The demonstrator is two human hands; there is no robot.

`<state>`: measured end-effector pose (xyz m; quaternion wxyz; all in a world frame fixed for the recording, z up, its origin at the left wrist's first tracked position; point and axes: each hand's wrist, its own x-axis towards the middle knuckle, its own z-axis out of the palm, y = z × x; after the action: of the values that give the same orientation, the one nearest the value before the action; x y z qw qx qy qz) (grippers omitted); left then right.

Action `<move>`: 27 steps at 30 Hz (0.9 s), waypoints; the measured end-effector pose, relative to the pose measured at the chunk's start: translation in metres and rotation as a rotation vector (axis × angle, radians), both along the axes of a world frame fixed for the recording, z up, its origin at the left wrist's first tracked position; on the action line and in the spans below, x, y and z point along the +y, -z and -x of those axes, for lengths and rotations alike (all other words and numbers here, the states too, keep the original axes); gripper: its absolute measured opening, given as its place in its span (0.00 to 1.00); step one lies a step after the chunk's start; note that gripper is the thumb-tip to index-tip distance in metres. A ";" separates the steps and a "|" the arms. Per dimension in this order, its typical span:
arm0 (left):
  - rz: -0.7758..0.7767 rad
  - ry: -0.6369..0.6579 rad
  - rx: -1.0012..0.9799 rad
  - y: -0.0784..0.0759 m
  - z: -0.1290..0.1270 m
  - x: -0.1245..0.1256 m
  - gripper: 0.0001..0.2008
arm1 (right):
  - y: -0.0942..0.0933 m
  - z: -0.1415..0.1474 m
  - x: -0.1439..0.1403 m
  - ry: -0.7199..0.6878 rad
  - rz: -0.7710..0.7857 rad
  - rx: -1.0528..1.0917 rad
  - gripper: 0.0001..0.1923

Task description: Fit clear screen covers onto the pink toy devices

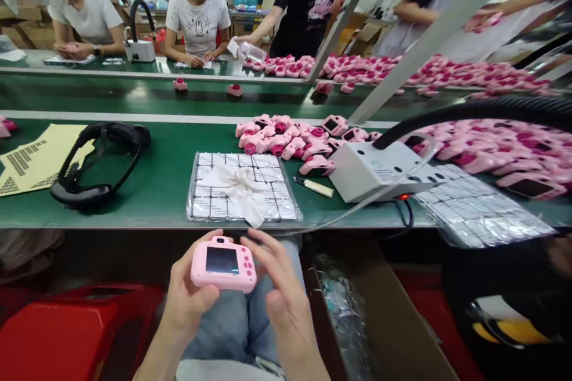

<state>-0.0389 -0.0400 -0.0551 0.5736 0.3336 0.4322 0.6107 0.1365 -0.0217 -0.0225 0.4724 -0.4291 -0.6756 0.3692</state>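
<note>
Hardly any writing can be read. The black T-shirt (308, 0) at the upper middle of the frame carries a pink print with a line of pale letters above it, too blurred to make out. The white T-shirt (199, 18) left of it shows a small rabbit drawing, no words. The yellow sheet (38, 158) at the left of the bench (170, 161) bears rows of tiny dark marks, too small to read.

Pink camera (223, 263) (dark screen), green table (165, 178).
</note>
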 end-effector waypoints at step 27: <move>0.085 0.367 0.476 0.029 0.008 -0.051 0.36 | 0.021 -0.048 -0.060 -0.468 0.198 -0.354 0.11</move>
<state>-0.0469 -0.0914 -0.0839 0.5705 0.5155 0.5120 0.3830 0.1849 -0.0820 -0.0437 0.2055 -0.3634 -0.7884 0.4517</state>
